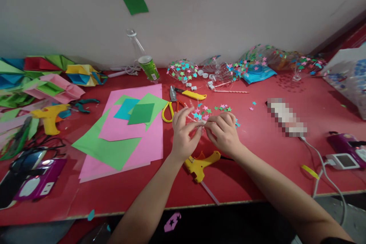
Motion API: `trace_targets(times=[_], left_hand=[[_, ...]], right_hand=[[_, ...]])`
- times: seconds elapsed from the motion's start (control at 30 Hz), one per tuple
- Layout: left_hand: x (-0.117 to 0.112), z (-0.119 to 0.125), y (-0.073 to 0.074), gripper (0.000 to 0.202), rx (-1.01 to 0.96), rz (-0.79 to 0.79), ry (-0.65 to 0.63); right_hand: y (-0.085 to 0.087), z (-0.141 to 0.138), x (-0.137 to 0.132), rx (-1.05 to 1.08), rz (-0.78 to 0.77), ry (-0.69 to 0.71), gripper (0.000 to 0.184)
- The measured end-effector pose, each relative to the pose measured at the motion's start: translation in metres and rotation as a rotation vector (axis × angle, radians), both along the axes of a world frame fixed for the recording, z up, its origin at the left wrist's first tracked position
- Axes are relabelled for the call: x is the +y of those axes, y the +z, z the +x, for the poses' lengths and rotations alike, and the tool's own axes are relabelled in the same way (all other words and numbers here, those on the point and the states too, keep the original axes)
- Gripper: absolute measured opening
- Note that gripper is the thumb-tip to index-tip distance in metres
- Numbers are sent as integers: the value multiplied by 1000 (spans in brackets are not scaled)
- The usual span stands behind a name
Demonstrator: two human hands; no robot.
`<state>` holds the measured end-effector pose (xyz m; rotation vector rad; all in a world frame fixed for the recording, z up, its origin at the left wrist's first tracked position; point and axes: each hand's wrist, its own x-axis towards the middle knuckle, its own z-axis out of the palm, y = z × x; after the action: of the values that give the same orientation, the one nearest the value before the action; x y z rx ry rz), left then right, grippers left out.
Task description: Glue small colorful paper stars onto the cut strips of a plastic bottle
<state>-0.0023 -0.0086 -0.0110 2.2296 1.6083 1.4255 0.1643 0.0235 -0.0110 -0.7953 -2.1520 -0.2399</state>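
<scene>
Over mid-desk [265, 141], well back from its front edge [103, 214], left hand [184, 137] and right hand [224, 132] are pinching a small pale piece [203, 121] between fingers [194, 125], long axis hidden, clear strips [192, 105] fanning toward the wall [228, 15], glue gun [201, 166] crowding nearside, room opening rightward.
</scene>
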Motion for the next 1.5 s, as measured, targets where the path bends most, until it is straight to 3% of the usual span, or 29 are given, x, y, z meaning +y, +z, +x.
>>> trace_targets(times=[0.23,0.7,1.03,1.5], left_hand=[[0,0,0,11,17,0,2],[-3,1,-1,11,10,-5,-33],[-4,0,4,10,5,-22,-37],[-4,-5,4,15,-61,-61,-17]], right_hand=[[2,-2,-1,32,-46,74,14],[2,2,0,66,-79,83,16],[13,20,0,161,-139,19,10],[16,18,-7,176,-129,49,16]])
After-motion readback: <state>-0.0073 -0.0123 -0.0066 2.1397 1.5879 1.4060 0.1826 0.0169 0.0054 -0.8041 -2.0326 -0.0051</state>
